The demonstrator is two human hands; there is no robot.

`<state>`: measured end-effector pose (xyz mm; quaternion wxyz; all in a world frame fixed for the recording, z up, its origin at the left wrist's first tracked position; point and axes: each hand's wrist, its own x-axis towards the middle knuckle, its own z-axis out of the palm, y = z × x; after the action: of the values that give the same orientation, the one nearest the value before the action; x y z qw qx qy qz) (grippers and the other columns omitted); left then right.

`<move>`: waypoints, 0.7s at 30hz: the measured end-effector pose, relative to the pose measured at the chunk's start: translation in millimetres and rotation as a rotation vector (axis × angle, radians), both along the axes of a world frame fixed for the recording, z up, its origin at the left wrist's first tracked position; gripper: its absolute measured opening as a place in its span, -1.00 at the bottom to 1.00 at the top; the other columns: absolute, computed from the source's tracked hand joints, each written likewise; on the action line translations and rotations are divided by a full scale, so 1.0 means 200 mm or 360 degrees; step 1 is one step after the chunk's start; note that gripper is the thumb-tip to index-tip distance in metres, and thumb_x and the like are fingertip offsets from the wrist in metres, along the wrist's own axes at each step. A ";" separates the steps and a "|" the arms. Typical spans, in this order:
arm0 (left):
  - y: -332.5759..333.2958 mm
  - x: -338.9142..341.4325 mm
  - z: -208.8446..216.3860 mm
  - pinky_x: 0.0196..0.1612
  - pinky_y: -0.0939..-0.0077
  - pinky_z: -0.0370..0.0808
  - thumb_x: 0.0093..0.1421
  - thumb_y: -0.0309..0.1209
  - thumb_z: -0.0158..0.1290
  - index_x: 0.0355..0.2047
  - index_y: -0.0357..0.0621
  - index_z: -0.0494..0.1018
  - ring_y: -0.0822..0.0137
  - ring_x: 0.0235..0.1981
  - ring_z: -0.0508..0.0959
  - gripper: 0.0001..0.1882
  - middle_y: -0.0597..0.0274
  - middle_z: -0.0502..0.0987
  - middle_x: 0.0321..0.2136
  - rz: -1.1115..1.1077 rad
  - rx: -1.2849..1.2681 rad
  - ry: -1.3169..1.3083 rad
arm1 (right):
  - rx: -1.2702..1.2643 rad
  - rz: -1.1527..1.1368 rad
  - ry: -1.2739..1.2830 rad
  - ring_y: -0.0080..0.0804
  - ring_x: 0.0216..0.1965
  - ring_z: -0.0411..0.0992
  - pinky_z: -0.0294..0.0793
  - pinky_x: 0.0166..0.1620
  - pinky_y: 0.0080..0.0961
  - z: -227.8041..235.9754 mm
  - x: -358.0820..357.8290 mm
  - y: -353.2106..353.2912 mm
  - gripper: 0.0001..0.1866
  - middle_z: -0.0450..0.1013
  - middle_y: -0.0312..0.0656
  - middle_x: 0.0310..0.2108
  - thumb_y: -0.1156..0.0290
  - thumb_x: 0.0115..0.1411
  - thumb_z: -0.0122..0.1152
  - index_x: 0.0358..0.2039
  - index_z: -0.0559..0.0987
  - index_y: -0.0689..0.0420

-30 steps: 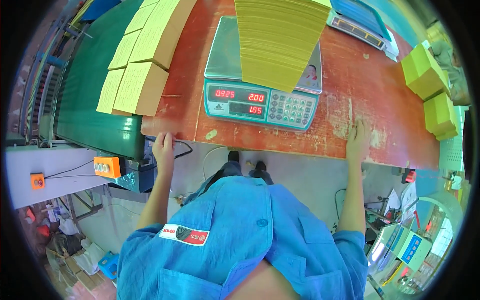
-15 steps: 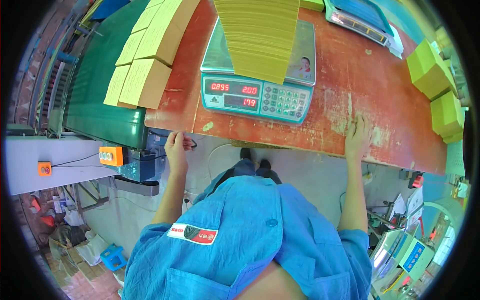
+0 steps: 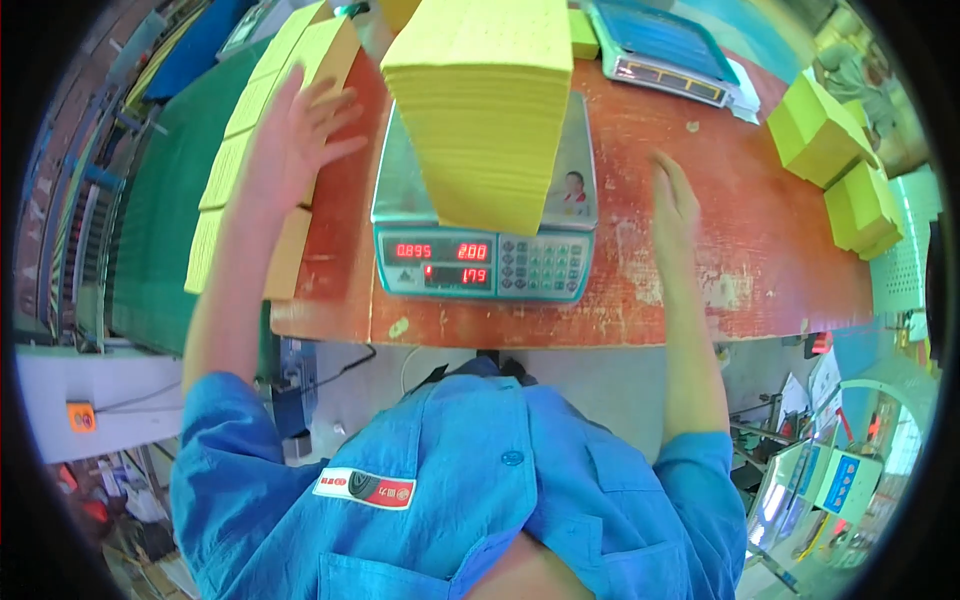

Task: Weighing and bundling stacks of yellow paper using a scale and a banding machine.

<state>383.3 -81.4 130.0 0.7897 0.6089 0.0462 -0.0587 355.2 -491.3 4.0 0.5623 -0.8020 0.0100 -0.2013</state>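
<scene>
Hands off the near surface (image 3: 760,260) edge now: left hand (image 3: 290,140) spread wide over left yellow stacks (image 3: 250,170); right hand (image 3: 675,200) flat, empty beside scale (image 3: 480,260).

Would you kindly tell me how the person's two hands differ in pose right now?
The left hand is raised with fingers spread above the yellow stacks on the green belt; the right hand lies with fingers together on the red table, right of the scale. Both are open and hold nothing.
</scene>
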 end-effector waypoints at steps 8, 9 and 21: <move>-0.52 0.37 0.26 -0.12 0.53 0.51 0.15 -0.05 0.15 0.04 -0.20 0.42 0.46 -0.21 0.58 -0.42 0.23 0.58 -0.14 -0.0618 0.0471 0.0109 | 0.0627 0.0380 0.0285 -0.23 0.13 0.35 0.25 0.19 -0.42 0.01 0.45 0.48 -0.42 0.44 0.01 0.06 0.04 0.37 -0.13 0.06 0.45 0.35; -0.51 0.35 0.27 -0.14 0.54 0.52 0.15 -0.03 0.14 0.04 -0.20 0.43 0.46 -0.23 0.59 -0.42 0.22 0.58 -0.14 -0.0586 0.0556 0.0196 | 0.0647 0.0380 0.0259 -0.23 0.13 0.36 0.25 0.19 -0.43 -0.01 0.42 0.51 -0.42 0.44 0.03 0.06 0.04 0.38 -0.14 0.06 0.45 0.34; -0.33 0.47 0.17 -0.17 0.44 0.59 0.24 -0.20 0.09 0.01 -0.20 0.46 0.32 -0.26 0.64 -0.59 0.16 0.61 -0.17 -0.0535 0.0175 0.0531 | 0.1365 0.0729 0.0832 -0.49 -0.17 0.45 0.44 -0.08 -0.50 -0.20 -0.41 0.57 -0.65 0.51 -0.28 -0.17 0.22 0.29 0.08 -0.09 0.53 0.24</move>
<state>477.1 -147.5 164.4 0.7160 0.6319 0.0770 -0.2866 272.4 -377.7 -35.5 0.8468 -0.5060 0.0556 0.1542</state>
